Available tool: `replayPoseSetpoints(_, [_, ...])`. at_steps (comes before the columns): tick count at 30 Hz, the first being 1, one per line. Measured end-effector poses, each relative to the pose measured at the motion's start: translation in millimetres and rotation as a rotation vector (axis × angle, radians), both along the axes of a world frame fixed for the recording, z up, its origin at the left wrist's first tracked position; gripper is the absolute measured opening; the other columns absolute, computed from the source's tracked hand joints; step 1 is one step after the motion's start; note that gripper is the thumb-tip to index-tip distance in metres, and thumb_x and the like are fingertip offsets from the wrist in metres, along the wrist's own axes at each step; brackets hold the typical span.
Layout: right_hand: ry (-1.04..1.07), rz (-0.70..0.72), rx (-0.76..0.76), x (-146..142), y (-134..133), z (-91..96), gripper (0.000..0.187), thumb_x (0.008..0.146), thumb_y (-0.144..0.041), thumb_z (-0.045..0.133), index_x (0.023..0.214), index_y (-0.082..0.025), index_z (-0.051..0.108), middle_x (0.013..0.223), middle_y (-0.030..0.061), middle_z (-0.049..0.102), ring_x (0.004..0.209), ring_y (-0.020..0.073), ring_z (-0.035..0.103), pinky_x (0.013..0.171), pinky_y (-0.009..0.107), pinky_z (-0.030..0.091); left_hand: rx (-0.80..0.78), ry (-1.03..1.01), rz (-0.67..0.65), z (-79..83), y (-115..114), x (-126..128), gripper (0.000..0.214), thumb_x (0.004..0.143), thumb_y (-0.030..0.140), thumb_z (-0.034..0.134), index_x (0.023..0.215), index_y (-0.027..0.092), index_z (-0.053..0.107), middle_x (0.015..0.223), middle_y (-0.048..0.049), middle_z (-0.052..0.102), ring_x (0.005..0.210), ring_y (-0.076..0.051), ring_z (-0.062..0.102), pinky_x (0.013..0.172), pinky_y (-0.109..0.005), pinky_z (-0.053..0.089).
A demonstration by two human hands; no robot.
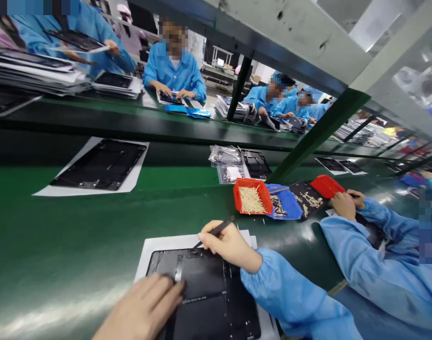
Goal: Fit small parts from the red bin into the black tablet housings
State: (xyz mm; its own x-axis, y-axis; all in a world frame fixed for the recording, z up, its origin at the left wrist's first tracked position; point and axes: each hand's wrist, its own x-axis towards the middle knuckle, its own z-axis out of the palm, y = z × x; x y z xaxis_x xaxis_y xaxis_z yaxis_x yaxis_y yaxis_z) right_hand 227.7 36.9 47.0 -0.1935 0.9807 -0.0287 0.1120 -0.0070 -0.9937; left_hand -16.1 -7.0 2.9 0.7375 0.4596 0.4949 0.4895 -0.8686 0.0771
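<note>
A black tablet housing (pixel 208 307) lies on white sheets (pixel 148 244) right in front of me, its inner side facing up. My right hand (pixel 226 243) is closed around slim black tweezers (pixel 221 226); their pointed tip is at the housing's far edge. My left hand (pixel 145 307) rests over the housing's left side, fingers stretched out and slightly blurred, holding nothing. Beyond my right hand stands a red bin (pixel 253 196) full of small cream-coloured strips. Beside it, a blue bin (pixel 284 203) holds small dark and pale pieces.
Another housing (pixel 100 163) lies on paper at the back left. Plastic bags of parts (pixel 226 158) sit behind the bins. A slanted green post (pixel 318 134) rises behind them. At my right, a co-worker's sleeve (pixel 357 255) reaches over the bench. Several people work across the bench.
</note>
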Motion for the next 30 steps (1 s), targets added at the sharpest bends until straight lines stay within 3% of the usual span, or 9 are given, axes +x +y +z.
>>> replayPoseSetpoints(3, [-0.106,0.040,0.134,-20,4,-16.2,0.013,0.087,-0.031,0.068,0.082,-0.019,0.070,0.073,0.0000,0.067,0.064,0.0124,0.058,0.057,0.023,0.045,0.116,0.058,0.166,-0.2,15,-7,0.030,0.101,0.024,0.043,0.109,0.015,0.070,0.079,-0.0046,0.065,0.073,-0.020,0.058,0.067,-0.035,0.043])
replayPoseSetpoints(6, [-0.201,0.087,0.251,-29,4,-30.1,0.012,0.089,-0.031,0.067,0.086,-0.021,0.073,0.081,0.0019,0.072,0.072,0.0154,0.063,0.065,0.026,0.049,0.166,0.119,0.237,-4.9,17,-8,0.030,0.101,0.024,0.045,0.107,0.009,0.070,0.077,-0.0057,0.063,0.072,-0.021,0.056,0.066,-0.037,0.039])
replayPoseSetpoints(13, [-0.269,0.127,0.323,-27,3,-38.5,0.017,0.094,-0.033,0.064,0.089,-0.022,0.075,0.085,0.0041,0.074,0.078,0.0182,0.068,0.076,0.030,0.053,0.153,0.170,0.258,-6.2,12,-3,0.026,0.098,0.020,0.049,0.108,0.007,0.070,0.077,-0.0057,0.061,0.073,-0.022,0.054,0.066,-0.038,0.036])
replayPoseSetpoints(30, [-0.288,0.151,0.366,-30,2,-40.9,0.021,0.098,-0.036,0.061,0.093,-0.023,0.076,0.088,0.0052,0.076,0.081,0.0195,0.069,0.078,0.032,0.054,0.124,0.126,0.289,-5.6,13,-2,0.029,0.100,0.025,0.047,0.112,0.011,0.070,0.076,-0.0048,0.061,0.073,-0.021,0.054,0.066,-0.037,0.037])
